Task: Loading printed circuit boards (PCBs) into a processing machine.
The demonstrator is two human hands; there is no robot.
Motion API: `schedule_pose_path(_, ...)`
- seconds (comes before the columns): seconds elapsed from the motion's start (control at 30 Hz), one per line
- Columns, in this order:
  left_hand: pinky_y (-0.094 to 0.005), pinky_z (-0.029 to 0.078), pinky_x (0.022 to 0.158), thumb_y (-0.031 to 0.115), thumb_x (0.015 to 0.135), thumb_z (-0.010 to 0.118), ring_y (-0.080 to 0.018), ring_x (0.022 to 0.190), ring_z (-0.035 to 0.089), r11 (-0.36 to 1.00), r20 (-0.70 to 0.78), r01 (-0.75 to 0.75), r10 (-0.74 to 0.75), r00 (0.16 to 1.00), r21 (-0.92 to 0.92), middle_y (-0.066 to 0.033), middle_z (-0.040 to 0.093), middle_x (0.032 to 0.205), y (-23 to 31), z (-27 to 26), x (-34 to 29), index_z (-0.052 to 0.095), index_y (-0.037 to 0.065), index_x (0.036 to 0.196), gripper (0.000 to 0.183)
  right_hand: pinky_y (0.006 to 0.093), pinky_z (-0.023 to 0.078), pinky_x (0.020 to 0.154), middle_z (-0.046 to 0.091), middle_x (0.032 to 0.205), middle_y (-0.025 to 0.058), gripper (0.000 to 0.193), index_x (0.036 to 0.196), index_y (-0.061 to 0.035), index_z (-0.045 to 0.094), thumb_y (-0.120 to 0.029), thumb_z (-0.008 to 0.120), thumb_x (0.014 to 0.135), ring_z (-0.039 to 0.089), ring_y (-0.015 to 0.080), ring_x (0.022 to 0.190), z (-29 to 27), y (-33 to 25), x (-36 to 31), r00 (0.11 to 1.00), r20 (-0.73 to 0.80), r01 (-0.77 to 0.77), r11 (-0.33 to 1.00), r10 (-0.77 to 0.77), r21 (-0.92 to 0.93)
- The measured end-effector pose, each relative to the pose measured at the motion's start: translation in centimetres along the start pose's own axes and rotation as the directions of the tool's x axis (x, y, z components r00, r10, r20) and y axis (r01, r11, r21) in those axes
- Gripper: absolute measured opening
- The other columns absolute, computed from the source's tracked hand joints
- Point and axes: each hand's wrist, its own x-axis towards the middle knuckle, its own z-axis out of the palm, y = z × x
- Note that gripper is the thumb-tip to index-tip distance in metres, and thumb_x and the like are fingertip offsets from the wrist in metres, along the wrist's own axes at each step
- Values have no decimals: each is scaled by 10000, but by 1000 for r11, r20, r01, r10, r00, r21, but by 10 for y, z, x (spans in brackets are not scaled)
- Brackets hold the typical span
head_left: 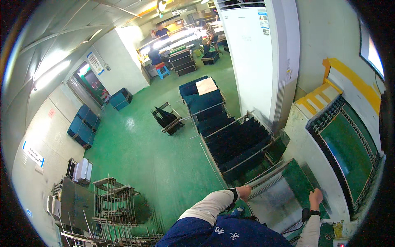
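My left hand (pixel 243 192) is closed at the left edge of a grey sheet-like surface (pixel 275 203) bordered by a row of comb-like teeth. Across from it, my right hand (pixel 316 198) has its fingers closed by the edge of a thin green panel (pixel 297 177). Exactly what lies between the fingers of either hand is too small to tell. Both forearms reach forward, in pale sleeves with dark bands at the wrists.
Left of my hands stand long racks of upright dark panels (pixel 238 140), with a smaller rack (pixel 166 119) beyond. A machine with a toothed green bed (pixel 347 140) stands right. Metal frames (pixel 115 197) and blue crates (pixel 83 125) line the left. People work at a lit bench (pixel 177 41).
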Motion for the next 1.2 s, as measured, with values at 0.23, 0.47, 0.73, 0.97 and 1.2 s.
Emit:
schedule_pose_path(0.23, -435, 511, 778, 293, 710, 745, -388, 962, 621, 996, -67, 42, -47, 997, -72, -283, 609, 1015, -14, 23, 20, 385, -117, 1174, 716, 445, 476, 763, 636, 941, 167, 278, 880, -41, 597, -255, 710, 743, 607, 344, 915, 17, 8, 6, 997, -79, 19, 1000, -19, 1)
schedule_pose_path(0.47, -429, 511, 757, 249, 778, 672, -375, 925, 635, 1000, -78, -7, 7, 997, -7, -268, 627, 974, -17, 27, 18, 343, -149, 1206, 671, 445, 483, 735, 638, 897, 174, 275, 850, -35, 591, -241, 724, 725, 615, 353, 872, 13, 4, 7, 998, -56, 18, 1000, -18, -14)
schedule_pose_path(0.73, -427, 505, 701, 189, 817, 570, -361, 935, 634, 999, -57, -10, 8, 998, -32, -268, 623, 991, -26, 36, 26, 275, -161, 1268, 642, 456, 486, 710, 640, 859, 178, 257, 811, -40, 600, -245, 723, 716, 617, 362, 849, 10, 0, 9, 995, -90, 38, 999, -38, -11)
schedule_pose_path(0.97, -422, 504, 706, 238, 762, 673, -364, 932, 635, 992, 51, -31, 38, 998, -126, -264, 630, 974, -17, 14, 16, 278, -194, 1230, 749, 467, 493, 722, 644, 883, 185, 241, 854, -32, 617, -224, 707, 738, 620, 367, 872, -1, -2, 4, 999, -33, -5, 1000, 4, -15)
schedule_pose_path(1.2, -420, 503, 751, 308, 719, 728, -373, 940, 631, 1000, -75, 11, -10, 997, 18, -286, 620, 972, -24, 36, 32, 340, -201, 1162, 778, 455, 498, 767, 648, 952, 188, 293, 941, -28, 637, -241, 706, 752, 618, 354, 930, -16, -13, -1, 999, 11, -32, 999, 32, 10)
